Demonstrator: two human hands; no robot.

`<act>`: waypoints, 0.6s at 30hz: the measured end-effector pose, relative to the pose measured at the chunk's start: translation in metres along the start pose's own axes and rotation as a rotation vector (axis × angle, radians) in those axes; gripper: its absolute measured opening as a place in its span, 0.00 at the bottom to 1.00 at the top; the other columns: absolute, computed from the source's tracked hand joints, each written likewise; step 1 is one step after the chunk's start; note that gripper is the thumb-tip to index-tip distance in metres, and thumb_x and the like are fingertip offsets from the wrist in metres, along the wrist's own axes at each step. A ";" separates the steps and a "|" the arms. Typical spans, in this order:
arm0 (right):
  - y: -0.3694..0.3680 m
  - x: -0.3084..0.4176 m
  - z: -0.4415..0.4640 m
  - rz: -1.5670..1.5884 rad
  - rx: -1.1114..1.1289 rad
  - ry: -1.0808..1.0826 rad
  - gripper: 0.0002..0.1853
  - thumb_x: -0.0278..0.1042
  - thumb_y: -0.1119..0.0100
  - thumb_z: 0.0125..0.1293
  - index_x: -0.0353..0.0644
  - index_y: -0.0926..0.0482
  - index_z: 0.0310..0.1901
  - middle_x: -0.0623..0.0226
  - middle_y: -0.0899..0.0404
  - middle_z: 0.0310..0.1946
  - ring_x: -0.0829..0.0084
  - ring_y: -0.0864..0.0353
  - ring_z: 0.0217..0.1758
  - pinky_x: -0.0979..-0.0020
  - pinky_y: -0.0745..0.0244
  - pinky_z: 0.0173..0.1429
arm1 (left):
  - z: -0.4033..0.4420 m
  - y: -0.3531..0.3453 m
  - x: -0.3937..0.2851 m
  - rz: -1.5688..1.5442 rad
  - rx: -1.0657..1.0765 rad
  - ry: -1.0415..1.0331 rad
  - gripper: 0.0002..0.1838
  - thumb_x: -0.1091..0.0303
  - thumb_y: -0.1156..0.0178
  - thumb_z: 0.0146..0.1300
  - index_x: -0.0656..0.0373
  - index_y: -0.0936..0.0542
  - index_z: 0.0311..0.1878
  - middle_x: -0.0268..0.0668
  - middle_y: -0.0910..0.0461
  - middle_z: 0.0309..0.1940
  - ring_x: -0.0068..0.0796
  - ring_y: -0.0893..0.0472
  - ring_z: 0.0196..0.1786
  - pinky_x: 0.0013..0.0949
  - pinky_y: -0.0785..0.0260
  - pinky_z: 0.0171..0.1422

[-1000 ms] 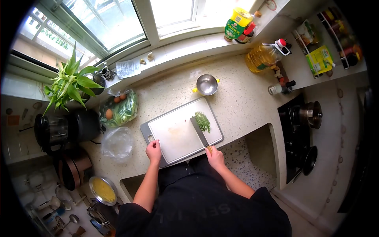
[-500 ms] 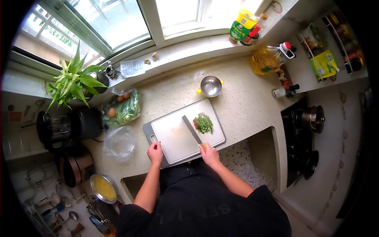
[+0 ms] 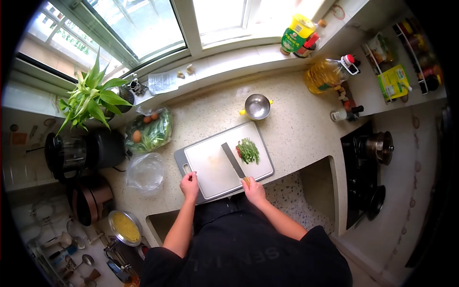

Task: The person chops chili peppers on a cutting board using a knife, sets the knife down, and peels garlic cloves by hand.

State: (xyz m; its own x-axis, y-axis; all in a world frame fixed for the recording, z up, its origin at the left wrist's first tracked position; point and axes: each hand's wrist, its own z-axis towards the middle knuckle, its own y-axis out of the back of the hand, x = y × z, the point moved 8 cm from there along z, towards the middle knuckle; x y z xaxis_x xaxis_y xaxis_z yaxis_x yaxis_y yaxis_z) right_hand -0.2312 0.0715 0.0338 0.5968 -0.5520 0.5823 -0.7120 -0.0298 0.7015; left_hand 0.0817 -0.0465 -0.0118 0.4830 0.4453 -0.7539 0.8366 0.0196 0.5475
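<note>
My right hand [image 3: 254,192] is wrapped round the wooden handle of a kitchen knife [image 3: 232,160], whose broad blade lies over the white cutting board [image 3: 210,153]. Just right of the blade is a small pile of sliced green vegetable [image 3: 248,151], with a few red bits at its left side. My left hand [image 3: 190,185] is closed, fingertips pinched together, at the board's lower left edge below its handle slot. Whether it grips the board or something small cannot be made out.
Behind the board stands a metal bowl [image 3: 257,106] with yellow handles. At left are a bag of greens and eggs [image 3: 152,131], a clear plastic bag [image 3: 144,173] and a bowl of yellow food [image 3: 125,227]. An oil jug [image 3: 325,76] and a stove [image 3: 363,177] are at right.
The whole view has shifted very slightly. Both hands, the knife and the sliced pile keep nearly the same places on the board.
</note>
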 end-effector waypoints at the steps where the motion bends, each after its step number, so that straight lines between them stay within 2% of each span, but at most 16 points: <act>1: 0.000 -0.001 0.001 -0.005 -0.002 -0.004 0.20 0.53 0.44 0.72 0.40 0.24 0.41 0.41 0.19 0.28 0.37 0.18 0.35 0.42 0.24 0.38 | 0.000 -0.001 0.003 -0.015 -0.005 -0.002 0.11 0.64 0.36 0.67 0.61 0.12 0.43 0.34 0.14 0.28 0.21 0.19 0.31 0.29 0.25 0.40; 7: 0.020 -0.014 0.009 0.073 -0.092 -0.037 0.21 0.54 0.45 0.72 0.39 0.24 0.41 0.41 0.19 0.28 0.37 0.18 0.35 0.42 0.25 0.38 | -0.001 0.002 0.005 -0.005 -0.013 0.019 0.11 0.64 0.36 0.67 0.62 0.12 0.43 0.35 0.14 0.29 0.22 0.18 0.31 0.29 0.25 0.41; 14: 0.007 -0.005 0.006 0.065 -0.011 0.006 0.21 0.52 0.43 0.72 0.38 0.24 0.40 0.42 0.19 0.29 0.38 0.18 0.36 0.45 0.25 0.37 | 0.001 -0.001 0.005 -0.040 -0.031 0.009 0.11 0.64 0.36 0.67 0.61 0.12 0.44 0.35 0.14 0.29 0.22 0.18 0.31 0.29 0.25 0.41; 18: 0.010 -0.009 0.008 0.069 -0.030 -0.027 0.21 0.54 0.44 0.72 0.40 0.22 0.43 0.42 0.18 0.30 0.38 0.18 0.37 0.44 0.24 0.40 | 0.003 -0.001 0.003 -0.074 -0.040 -0.016 0.10 0.65 0.37 0.67 0.60 0.12 0.45 0.35 0.14 0.29 0.23 0.18 0.31 0.29 0.25 0.41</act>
State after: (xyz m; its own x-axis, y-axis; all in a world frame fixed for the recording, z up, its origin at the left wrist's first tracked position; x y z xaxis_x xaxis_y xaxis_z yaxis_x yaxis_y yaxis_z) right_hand -0.2471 0.0694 0.0321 0.5360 -0.5741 0.6189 -0.7395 0.0342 0.6722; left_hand 0.0830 -0.0473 -0.0161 0.4249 0.4270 -0.7982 0.8591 0.0877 0.5042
